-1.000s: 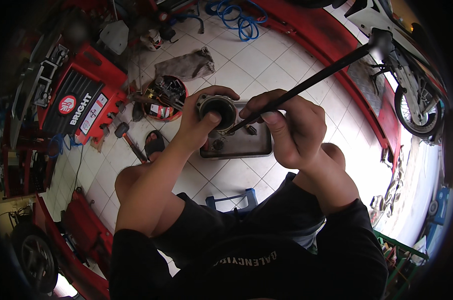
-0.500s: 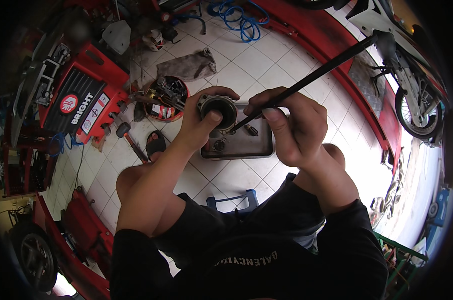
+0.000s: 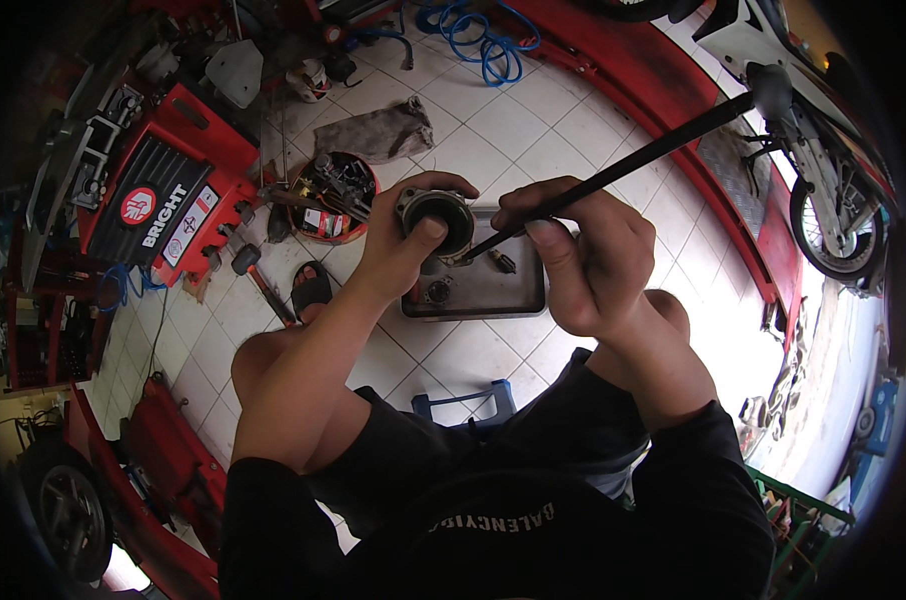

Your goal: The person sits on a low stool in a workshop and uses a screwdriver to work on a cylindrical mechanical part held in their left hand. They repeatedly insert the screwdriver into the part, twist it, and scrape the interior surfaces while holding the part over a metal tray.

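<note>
My left hand is wrapped round a metal engine cylinder, with the thumb inside its round bore. The cylinder's open end faces up. Between the thumb and fingers of my right hand is a long dark rod. It slants from the upper right, where it ends in a blurred rounded tip, down to its thin end at the cylinder's lower right edge. Whether that end touches the cylinder I cannot tell. Below both hands a metal tray lies on the floor, holding a small dark part and a short fitting.
A round red container of tools lies beyond my left forearm, with a grey rag behind it. A hammer rests by my left foot. Red machine housing stands at left, a motorcycle at right, a blue hose far back.
The rod's upper end has shifted slightly down and to the right, while its thin end stays by the cylinder. My left hand and the cylinder look almost unmoved.
</note>
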A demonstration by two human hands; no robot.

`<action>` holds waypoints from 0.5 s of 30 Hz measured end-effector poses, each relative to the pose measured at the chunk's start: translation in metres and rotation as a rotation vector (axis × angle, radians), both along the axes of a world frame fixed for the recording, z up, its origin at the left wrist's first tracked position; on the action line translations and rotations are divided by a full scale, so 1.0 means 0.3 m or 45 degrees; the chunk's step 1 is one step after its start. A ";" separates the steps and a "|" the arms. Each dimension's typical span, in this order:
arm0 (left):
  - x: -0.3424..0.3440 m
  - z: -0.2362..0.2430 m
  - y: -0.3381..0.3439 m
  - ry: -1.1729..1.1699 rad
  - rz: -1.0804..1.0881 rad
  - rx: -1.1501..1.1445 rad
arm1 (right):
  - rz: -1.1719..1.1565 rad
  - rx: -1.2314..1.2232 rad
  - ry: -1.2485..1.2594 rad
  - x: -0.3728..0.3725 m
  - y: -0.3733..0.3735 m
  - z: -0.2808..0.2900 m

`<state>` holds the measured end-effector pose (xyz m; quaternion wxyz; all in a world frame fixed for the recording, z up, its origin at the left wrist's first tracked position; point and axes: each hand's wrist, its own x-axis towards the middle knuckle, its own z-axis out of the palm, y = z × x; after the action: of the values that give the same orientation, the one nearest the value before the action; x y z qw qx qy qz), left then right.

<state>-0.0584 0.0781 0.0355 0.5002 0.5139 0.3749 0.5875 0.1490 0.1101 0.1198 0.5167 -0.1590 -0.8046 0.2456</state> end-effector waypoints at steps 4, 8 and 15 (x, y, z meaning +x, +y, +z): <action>-0.002 0.003 -0.001 0.003 -0.002 -0.009 | 0.011 0.004 0.009 -0.002 -0.002 0.002; -0.001 0.004 0.000 0.014 -0.003 -0.003 | 0.017 0.019 -0.002 -0.005 -0.001 0.003; -0.001 0.000 0.000 -0.036 -0.025 0.006 | 0.054 0.097 -0.016 -0.019 0.002 0.003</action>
<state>-0.0586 0.0781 0.0355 0.5099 0.5105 0.3613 0.5906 0.1434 0.1107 0.1206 0.5120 -0.1236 -0.8198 0.2249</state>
